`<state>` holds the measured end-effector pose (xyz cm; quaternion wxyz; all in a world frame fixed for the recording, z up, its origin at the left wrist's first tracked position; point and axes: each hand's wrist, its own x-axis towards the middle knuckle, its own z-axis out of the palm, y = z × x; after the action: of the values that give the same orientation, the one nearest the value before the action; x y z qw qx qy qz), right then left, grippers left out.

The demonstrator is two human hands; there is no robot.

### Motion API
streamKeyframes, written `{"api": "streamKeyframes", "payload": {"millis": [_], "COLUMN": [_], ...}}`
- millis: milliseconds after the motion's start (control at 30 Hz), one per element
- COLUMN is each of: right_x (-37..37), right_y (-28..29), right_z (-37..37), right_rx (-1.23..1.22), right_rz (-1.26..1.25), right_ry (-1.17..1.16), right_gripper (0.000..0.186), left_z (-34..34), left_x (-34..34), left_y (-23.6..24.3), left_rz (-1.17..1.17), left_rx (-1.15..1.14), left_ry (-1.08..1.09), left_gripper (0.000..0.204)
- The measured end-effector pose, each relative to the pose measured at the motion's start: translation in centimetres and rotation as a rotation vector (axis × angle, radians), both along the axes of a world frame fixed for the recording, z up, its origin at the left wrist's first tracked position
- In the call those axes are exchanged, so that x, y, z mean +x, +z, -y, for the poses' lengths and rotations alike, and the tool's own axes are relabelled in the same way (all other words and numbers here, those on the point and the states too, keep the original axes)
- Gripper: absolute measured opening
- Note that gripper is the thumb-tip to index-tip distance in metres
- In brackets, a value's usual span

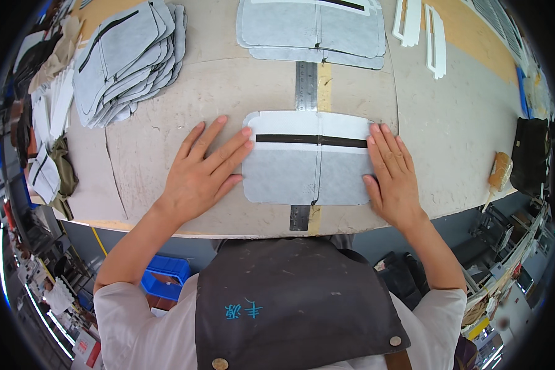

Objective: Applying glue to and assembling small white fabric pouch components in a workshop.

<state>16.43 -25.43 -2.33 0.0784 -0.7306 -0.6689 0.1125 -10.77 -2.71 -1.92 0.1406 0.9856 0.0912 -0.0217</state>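
A grey fabric panel (280, 176) with a white upper band and a black strip across it lies before me, over a steel ruler (305, 86) and yellowish tape strip (324, 92) that show above and below it. My left hand (206, 169) lies with fingers spread at the panel's left edge, fingertips touching or very near it. My right hand (391, 169) rests flat at the right edge, fingertips on the panel's edge. Neither hand appears to grip anything.
A pile of grey panels (126, 71) sits back left; more panels (280, 24) lie straight ahead. White frames (436, 43) lie back right. A brown wrapped tool (499, 169) and dark bag (527, 157) are at the right edge. A blue bin (182, 271) is below the table (135, 154).
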Motion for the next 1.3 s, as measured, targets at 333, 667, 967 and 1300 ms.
{"api": "streamKeyframes", "payload": {"millis": [333, 667, 967, 1300], "right_x": [-0.4, -0.2, 0.4, 0.0], "right_y": [0.3, 0.1, 0.0, 2.4], "right_z": [0.3, -0.5, -2.6, -3.5], "right_rx": [-0.022, 0.149, 0.351, 0.126], "right_rz": [0.1, -0.004, -0.406, -1.258], "right_ry": [0.012, -0.141, -0.46, -0.806], "right_gripper": [0.061, 0.047, 0.032, 0.021], "left_z": [0.2, 0.7, 0.6, -1.1], "left_x": [0.8, 7.4, 11.8, 11.1], "left_y": [0.7, -0.9, 0.3, 0.5], "left_rz": [0.047, 0.439, 0.146, 0.125], "left_rx": [0.07, -0.248, -0.37, -0.937], "left_ry": [-0.035, 0.129, 0.139, 0.343], "left_gripper": [0.054, 0.042, 0.03, 0.011]}}
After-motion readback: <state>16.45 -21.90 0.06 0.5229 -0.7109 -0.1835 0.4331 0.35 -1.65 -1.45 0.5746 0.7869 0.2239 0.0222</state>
